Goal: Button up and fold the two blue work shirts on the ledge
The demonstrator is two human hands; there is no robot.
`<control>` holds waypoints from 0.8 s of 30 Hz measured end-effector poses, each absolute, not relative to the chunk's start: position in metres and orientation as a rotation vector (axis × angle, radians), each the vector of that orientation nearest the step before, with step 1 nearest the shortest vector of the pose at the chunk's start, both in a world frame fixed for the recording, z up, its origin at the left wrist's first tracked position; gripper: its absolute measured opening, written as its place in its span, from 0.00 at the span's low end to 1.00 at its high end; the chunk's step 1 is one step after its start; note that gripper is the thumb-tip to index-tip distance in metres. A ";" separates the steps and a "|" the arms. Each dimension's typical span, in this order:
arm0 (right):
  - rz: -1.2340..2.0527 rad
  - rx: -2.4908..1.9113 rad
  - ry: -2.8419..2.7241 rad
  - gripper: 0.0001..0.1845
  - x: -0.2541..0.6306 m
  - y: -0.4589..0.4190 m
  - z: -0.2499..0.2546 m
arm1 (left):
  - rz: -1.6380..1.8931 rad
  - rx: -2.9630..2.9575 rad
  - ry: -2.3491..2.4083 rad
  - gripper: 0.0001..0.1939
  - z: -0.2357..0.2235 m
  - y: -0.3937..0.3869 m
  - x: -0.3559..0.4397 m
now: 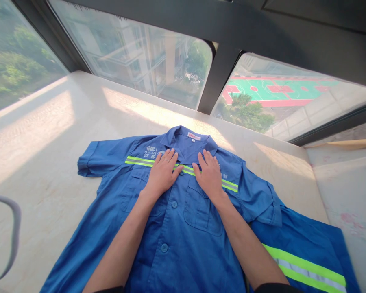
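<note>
A blue short-sleeved work shirt lies front side up, its collar toward the window. A yellow-green and grey reflective stripe runs across its chest, and its front buttons are fastened. My left hand lies flat on the chest stripe, below the collar's left side, with a ring on one finger. Opposite it, my right hand rests flat over the stripe above a chest pocket. Fingers of both hands are stretched out, and neither grips the cloth. Parts of the stripe and the chest lettering are hidden under the hands.
Another blue garment with wide reflective bands lies at the right, partly under the shirt's sleeve. The pale sill meets dark-framed windows at the back. A grey-white curved loop enters at the left edge. A flowered wall bounds the right.
</note>
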State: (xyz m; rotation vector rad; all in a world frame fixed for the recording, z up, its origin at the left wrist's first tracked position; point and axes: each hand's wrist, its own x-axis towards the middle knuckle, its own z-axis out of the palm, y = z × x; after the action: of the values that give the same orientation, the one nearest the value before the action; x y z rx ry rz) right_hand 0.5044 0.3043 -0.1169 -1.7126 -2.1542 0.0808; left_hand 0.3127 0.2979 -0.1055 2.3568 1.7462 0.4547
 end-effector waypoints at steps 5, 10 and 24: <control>0.113 -1.656 -2.064 0.24 0.506 0.305 -0.114 | 0.559 2.320 1.727 0.27 -0.106 0.299 0.311; 0.033 -1.680 -2.026 0.30 0.510 0.308 -0.114 | 0.647 2.272 1.712 0.24 -0.109 0.301 0.309; 0.066 -1.672 -1.914 0.23 0.517 0.311 -0.116 | 0.692 2.266 1.727 0.22 -0.110 0.301 0.309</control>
State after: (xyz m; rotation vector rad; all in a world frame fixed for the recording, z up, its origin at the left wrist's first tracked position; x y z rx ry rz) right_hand 0.5165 0.3113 -0.1162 -1.6718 -1.9142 0.0662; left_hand 0.3089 0.3014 -0.1097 2.2663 1.7270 0.6920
